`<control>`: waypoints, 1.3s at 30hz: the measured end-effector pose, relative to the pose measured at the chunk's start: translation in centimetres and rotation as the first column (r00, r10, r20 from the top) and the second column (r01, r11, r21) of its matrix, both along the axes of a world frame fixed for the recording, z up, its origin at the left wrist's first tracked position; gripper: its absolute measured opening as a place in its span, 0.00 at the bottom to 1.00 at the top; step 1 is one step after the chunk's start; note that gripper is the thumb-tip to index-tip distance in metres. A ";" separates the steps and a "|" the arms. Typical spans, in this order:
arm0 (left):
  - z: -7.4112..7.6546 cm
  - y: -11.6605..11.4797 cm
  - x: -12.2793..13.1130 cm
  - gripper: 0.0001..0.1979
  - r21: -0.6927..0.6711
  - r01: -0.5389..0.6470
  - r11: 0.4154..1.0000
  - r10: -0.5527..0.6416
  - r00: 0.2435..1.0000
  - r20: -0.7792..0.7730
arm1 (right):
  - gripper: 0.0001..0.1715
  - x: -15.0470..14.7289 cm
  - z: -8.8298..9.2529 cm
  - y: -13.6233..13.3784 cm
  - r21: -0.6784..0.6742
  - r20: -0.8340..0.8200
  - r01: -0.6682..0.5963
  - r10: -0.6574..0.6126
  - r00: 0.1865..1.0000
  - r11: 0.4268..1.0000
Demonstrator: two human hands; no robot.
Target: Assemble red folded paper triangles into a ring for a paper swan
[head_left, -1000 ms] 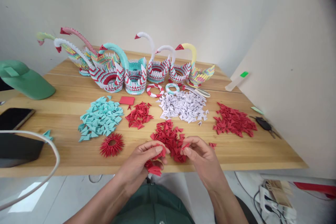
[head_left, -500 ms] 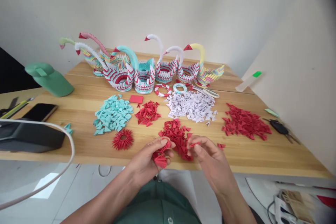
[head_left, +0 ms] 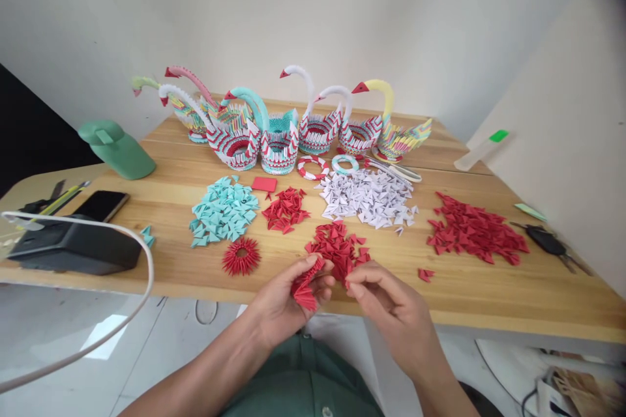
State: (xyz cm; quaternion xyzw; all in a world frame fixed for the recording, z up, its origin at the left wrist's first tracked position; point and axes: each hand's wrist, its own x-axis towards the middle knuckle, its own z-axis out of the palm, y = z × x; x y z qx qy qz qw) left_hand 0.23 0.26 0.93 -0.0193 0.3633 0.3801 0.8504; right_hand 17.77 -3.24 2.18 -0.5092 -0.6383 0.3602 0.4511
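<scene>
My left hand [head_left: 288, 293] is closed around a curved strip of red folded paper pieces [head_left: 306, 288] fitted together, fanned out at its lower end. To its right, my right hand [head_left: 391, 303] pinches a small red paper triangle [head_left: 348, 279], mostly hidden at the thumb and fingertips. Just beyond both hands lies a pile of loose red triangles [head_left: 335, 244] near the table's front edge. A spiky red paper ring [head_left: 241, 256] rests on the table, left of my left hand.
Turquoise [head_left: 225, 208], white [head_left: 366, 195] and more red triangles [head_left: 476, 228] lie in piles. Several paper swans [head_left: 278, 143] stand behind, with two paper rings [head_left: 313, 167] before them. A green flask [head_left: 117, 150], phone [head_left: 102, 206] and black box [head_left: 73, 247] are left; keys [head_left: 548, 241] right.
My right hand has turned, its fingertips lowering and moving slightly nearer the left hand. The red strip in my left hand has tilted a little. The whole view has shifted slightly.
</scene>
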 end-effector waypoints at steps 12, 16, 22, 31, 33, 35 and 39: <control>0.7 -0.2 0.5 0.09 -0.132 -0.094 0.987 0.100 0.994 0.038 | 0.08 -0.7 0.1 0.5 0.395 0.316 0.010 -0.145 0.938 0.919; 1.0 -0.2 0.7 0.06 -0.149 -0.098 0.984 0.102 0.995 0.017 | 0.06 -0.4 -0.1 0.7 0.220 0.249 0.030 -0.086 0.965 0.975; 1.4 0.0 1.3 0.10 -0.199 -0.115 0.973 0.117 0.993 -0.005 | 0.03 0.2 -0.9 0.8 0.061 0.234 0.054 -0.067 0.970 0.997; 1.2 0.1 1.9 0.12 -0.195 -0.125 0.973 0.124 0.992 -0.018 | 0.05 0.8 -1.8 1.0 0.366 0.389 0.018 -0.171 0.906 0.930; 1.1 0.0 1.9 0.11 -0.187 -0.118 0.975 0.120 0.993 0.002 | 0.05 1.1 -2.1 0.8 0.448 0.378 0.073 -0.263 0.888 0.891; 1.0 0.1 1.8 0.11 -0.186 -0.113 0.976 0.117 0.993 0.013 | 0.05 1.5 -2.0 0.6 0.459 0.327 0.162 -0.336 0.883 0.873; 1.1 0.2 1.8 0.13 -0.210 -0.106 0.972 0.108 0.994 0.001 | 0.07 1.7 -1.1 0.5 0.366 0.244 0.185 -0.286 0.927 0.912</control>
